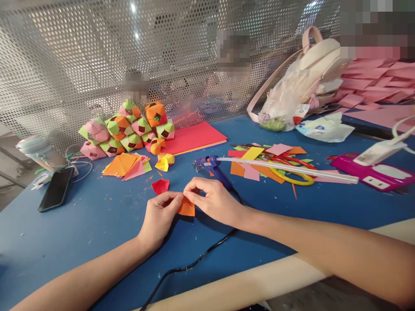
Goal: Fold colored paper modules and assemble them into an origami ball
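Observation:
Both hands meet over a small orange paper piece [187,209] lying on the blue table [97,216]. My left hand [159,218] pinches its left edge with curled fingers. My right hand [214,199] pinches its top from the other side. A small red folded paper [160,186] lies just behind my left hand. A blue glue gun [214,168] with a long clear glue stick [292,169] rests right behind my right hand; its black cord [194,261] runs toward me.
A pile of folded paper balls [128,129] stands at the back left, with orange paper pieces [125,165] and red sheets [194,137] nearby. Paper scraps and scissors [285,166] lie right. A phone [56,188], a bottle [40,151], a pink bag [311,69] and a perforated metal screen [97,52] surround them.

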`<action>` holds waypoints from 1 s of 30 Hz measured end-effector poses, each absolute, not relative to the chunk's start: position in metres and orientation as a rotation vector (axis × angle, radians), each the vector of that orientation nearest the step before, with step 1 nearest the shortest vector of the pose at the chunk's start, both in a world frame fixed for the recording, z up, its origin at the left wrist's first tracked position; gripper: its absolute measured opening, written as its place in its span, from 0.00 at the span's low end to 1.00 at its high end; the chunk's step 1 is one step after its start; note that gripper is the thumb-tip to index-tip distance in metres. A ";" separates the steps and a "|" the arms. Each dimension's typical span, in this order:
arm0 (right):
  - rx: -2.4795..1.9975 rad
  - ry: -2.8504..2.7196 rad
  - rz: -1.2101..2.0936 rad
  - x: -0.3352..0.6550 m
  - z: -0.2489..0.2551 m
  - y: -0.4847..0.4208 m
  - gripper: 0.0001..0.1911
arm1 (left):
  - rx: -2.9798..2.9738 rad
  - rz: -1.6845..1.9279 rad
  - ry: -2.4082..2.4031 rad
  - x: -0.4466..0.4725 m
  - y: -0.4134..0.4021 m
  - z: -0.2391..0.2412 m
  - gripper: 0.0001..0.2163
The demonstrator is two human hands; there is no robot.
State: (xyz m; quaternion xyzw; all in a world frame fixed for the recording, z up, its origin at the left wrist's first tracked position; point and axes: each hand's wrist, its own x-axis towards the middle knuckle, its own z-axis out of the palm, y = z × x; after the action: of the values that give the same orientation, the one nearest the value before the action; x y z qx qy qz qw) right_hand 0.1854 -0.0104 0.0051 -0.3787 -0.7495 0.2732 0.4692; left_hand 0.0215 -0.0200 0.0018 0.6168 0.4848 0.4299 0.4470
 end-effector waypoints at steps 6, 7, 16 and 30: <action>-0.970 -1.788 0.689 0.187 0.009 -0.010 0.07 | 1.370 1.047 1.130 0.023 -0.018 -0.001 0.10; -0.971 -1.785 0.695 0.187 0.009 -0.010 0.07 | 1.365 1.053 1.134 0.023 -0.018 -0.002 0.10; -0.963 -1.821 0.739 0.187 0.007 -0.008 0.07 | 1.407 1.072 1.165 0.024 -0.020 0.001 0.08; -0.967 -1.811 0.788 0.189 0.008 -0.006 0.05 | 1.540 1.038 1.164 0.020 -0.021 0.000 0.12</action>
State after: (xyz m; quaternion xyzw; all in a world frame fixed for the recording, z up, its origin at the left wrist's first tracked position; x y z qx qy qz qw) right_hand 0.1891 -0.0062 0.0078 -0.3919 -0.7336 0.3192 0.4542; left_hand 0.0200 -0.0209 -0.0001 0.6248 0.4724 0.4211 0.4573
